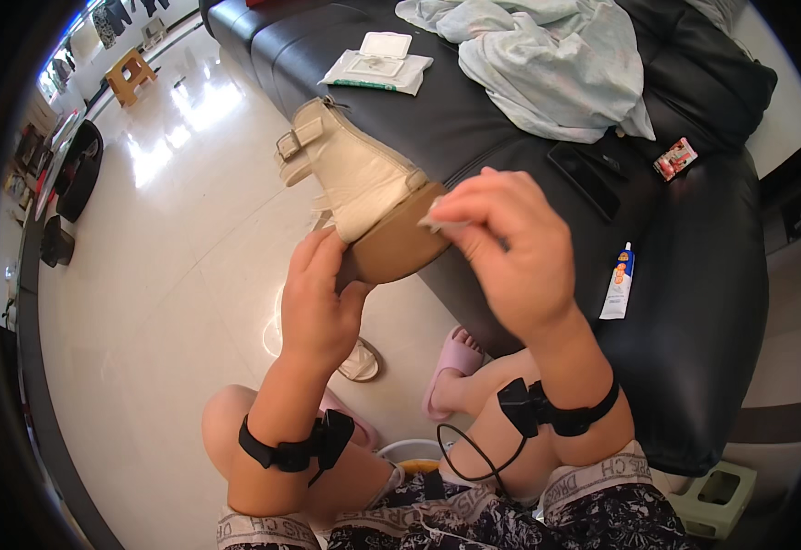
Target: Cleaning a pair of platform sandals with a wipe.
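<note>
A cream leather sandal [359,172] with a buckled strap is held up in front of me, its heel side towards me. My left hand [321,295] grips the shoe by its lower left side, thumb under the tan sole [397,240]. In my right hand [517,240] a small crumpled white wipe or tissue [439,218] is pinched between thumb and fingers, at the right edge of the sole. Whether the wipe presses on the sole I cannot tell. Part of the sandal's strap side is hidden behind its upper.
On the black leather sofa [689,330] lie an open wet-wipe pack [379,72], a pale blanket [551,62], a dark phone [584,182], a small printed packet [675,159] and a glue-like tube [618,282]. Another sandal [362,361] rests on the floor. A stool [130,75] stands far left.
</note>
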Available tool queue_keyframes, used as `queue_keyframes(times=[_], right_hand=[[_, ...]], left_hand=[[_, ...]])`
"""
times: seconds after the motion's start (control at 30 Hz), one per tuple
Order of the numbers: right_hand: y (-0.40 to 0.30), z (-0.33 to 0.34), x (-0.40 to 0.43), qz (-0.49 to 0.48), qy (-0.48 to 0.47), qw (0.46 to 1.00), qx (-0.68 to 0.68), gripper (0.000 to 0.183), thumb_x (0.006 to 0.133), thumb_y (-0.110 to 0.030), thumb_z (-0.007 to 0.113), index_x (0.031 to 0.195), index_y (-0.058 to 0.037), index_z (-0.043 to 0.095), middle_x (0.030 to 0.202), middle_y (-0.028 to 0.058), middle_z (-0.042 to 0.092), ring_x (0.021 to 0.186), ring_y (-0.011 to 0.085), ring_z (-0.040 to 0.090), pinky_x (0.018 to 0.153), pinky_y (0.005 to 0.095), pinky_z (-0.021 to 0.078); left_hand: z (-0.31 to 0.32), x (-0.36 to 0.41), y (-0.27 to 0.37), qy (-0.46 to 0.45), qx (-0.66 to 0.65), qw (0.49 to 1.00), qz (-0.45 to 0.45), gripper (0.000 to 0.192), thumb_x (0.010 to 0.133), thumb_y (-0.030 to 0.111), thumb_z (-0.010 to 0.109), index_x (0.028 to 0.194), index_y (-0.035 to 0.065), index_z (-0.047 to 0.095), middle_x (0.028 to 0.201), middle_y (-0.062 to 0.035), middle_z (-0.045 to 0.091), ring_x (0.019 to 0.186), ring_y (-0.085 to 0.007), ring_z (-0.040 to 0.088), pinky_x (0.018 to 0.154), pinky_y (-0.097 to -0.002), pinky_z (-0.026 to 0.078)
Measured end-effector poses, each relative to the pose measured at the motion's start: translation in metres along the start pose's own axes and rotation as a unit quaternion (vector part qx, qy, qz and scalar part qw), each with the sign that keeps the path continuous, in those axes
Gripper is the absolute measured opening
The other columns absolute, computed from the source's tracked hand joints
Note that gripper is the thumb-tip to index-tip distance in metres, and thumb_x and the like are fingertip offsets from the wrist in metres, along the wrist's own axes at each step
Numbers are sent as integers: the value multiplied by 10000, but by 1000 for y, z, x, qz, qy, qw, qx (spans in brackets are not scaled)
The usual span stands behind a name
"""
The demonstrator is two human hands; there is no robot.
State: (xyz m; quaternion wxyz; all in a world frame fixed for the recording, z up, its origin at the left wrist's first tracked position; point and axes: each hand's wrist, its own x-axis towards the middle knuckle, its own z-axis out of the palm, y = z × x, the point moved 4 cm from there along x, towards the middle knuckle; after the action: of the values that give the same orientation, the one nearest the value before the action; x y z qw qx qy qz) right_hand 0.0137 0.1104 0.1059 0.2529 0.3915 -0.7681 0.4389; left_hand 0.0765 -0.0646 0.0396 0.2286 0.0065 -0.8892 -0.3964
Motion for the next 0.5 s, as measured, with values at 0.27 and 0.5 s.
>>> queue_keyframes(times=[0.27, 0.5], right_hand=[[27, 14, -13, 335, -4, 860, 384, 119, 884, -25, 618, 992, 13, 654, 813, 14, 648, 708, 36, 553, 644, 184, 446], [20, 15, -18, 350, -1, 873, 341, 109, 881, -27, 607, 971, 6, 660, 843, 31, 663, 732, 65, 583, 673, 216, 470]], left_hand=[[-3, 1, -1, -77, -519, 846, -90, 521, 810, -50, 663, 1294, -13, 474, 1240, -102, 580, 1162, -196, 536, 989, -340, 427], [11, -3, -6, -203, -491, 832, -163, 843, 744, 494, 665, 1395, 35, 389, 1394, -82, 449, 1307, -243, 390, 1081, -397, 305]])
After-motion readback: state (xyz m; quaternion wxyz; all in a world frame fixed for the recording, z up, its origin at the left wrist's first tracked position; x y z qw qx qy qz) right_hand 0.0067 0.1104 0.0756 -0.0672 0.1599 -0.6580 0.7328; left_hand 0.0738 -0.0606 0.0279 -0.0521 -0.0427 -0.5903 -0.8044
